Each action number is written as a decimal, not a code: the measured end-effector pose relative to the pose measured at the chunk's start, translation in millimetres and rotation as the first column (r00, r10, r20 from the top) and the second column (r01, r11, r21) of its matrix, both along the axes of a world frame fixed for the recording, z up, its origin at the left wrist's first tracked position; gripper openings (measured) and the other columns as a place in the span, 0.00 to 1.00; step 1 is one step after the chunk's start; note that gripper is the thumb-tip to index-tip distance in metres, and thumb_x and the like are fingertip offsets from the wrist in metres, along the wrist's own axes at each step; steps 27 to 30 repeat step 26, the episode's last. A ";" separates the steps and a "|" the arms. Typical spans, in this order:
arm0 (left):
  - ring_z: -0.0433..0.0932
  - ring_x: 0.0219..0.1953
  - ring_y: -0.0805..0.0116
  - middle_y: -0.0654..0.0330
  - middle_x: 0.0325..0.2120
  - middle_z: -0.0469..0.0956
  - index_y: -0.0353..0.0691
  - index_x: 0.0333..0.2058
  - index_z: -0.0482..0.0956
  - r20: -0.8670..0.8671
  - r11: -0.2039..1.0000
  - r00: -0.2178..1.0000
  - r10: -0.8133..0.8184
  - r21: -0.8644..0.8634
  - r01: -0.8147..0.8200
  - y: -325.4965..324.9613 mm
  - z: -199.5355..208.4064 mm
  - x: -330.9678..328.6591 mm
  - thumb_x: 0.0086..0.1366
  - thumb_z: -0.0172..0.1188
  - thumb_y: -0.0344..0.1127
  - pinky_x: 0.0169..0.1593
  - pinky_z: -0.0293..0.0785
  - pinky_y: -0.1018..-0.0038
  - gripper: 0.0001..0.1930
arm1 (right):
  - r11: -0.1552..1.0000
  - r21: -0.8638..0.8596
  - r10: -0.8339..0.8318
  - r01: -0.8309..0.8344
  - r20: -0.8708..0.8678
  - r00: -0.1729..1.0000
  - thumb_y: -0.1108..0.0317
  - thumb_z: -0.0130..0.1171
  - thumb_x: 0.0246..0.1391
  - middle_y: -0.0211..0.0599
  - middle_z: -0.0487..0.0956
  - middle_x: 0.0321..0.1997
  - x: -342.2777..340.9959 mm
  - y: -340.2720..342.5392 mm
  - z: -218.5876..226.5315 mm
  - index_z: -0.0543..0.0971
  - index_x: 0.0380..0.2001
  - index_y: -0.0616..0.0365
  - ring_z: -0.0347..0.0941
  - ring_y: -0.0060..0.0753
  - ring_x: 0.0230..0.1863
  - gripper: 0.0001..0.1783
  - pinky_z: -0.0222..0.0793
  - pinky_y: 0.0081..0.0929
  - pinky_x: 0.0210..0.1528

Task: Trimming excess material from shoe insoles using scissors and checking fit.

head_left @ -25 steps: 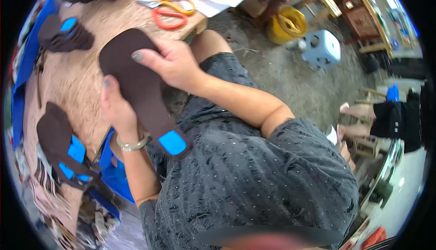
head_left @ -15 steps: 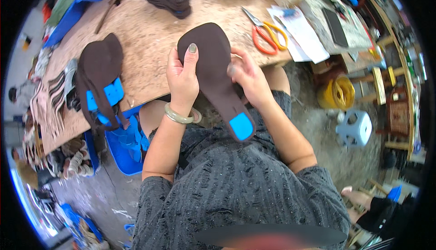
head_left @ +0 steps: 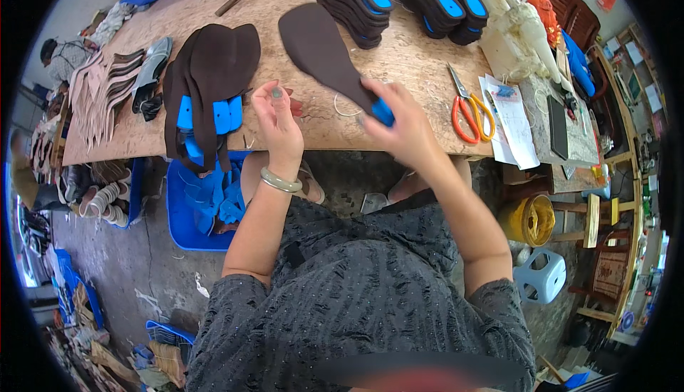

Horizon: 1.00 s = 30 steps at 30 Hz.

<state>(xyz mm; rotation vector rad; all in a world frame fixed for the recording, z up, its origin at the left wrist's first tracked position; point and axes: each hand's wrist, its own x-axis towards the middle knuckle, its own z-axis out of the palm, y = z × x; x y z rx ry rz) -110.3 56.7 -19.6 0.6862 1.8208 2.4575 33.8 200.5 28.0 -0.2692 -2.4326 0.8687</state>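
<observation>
A dark brown insole (head_left: 317,46) with a blue patch at its heel is held out over the workbench by my right hand (head_left: 405,125). The fingers grip its narrow heel end and cover part of the patch. My left hand (head_left: 280,127) is empty, its fingers loosely curled and apart, just above the bench's front edge. To its left lies a loose pile of similar insoles (head_left: 224,57) with blue patches. Beyond the held insole stand a stack of insoles (head_left: 345,7) and a double stack of insoles (head_left: 434,0).
Orange-and-yellow-handled scissors (head_left: 470,107) lie right of my right hand, beside papers (head_left: 516,132) and a dark phone-like slab (head_left: 557,128). Pale strips (head_left: 103,103) lie at the far left. Below the bench edge stands a blue bin (head_left: 187,231) of blue scraps. A person (head_left: 68,57) is at far left.
The insole has moved forward over the bench, away from my body. My left hand has let go of it, and my right hand has shifted to the heel end. The view has tilted up.
</observation>
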 end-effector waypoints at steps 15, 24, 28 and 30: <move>0.67 0.30 0.81 0.65 0.37 0.68 0.39 0.47 0.67 -0.086 0.980 0.995 -0.045 -0.198 0.027 -8.2 -56.4 -19.9 0.66 0.54 0.31 0.31 0.69 0.83 0.12 | 0.947 0.319 -0.074 0.032 0.120 0.990 0.53 0.61 0.50 0.49 0.74 0.51 -200.6 46.5 -55.8 0.72 0.54 0.56 0.71 0.51 0.51 0.30 0.69 0.42 0.52; 0.69 0.35 0.80 0.63 0.38 0.69 0.36 0.49 0.66 0.018 0.972 0.988 -0.154 -0.175 0.155 -8.6 -48.4 -18.2 0.67 0.53 0.31 0.36 0.70 0.83 0.14 | 0.874 0.201 -0.377 0.443 -0.297 0.878 0.63 0.64 0.50 0.42 0.80 0.43 54.6 118.8 21.4 0.79 0.43 0.57 0.76 0.38 0.45 0.17 0.71 0.33 0.48; 0.69 0.34 0.80 0.63 0.37 0.69 0.36 0.48 0.66 -0.011 0.961 0.990 -0.143 -0.239 0.136 -6.4 -42.9 -14.3 0.67 0.53 0.33 0.36 0.70 0.84 0.13 | 0.758 0.279 -0.476 0.590 -0.382 0.792 0.66 0.63 0.50 0.43 0.80 0.42 93.4 152.6 18.5 0.79 0.41 0.58 0.76 0.37 0.46 0.15 0.71 0.31 0.49; 0.69 0.34 0.80 0.63 0.37 0.69 0.36 0.48 0.66 -0.011 0.961 0.990 -0.143 -0.239 0.136 -6.4 -42.9 -14.3 0.67 0.53 0.33 0.36 0.70 0.84 0.13 | 0.758 0.279 -0.476 0.590 -0.382 0.792 0.66 0.63 0.50 0.43 0.80 0.42 93.4 152.6 18.5 0.79 0.41 0.58 0.76 0.37 0.46 0.15 0.71 0.31 0.49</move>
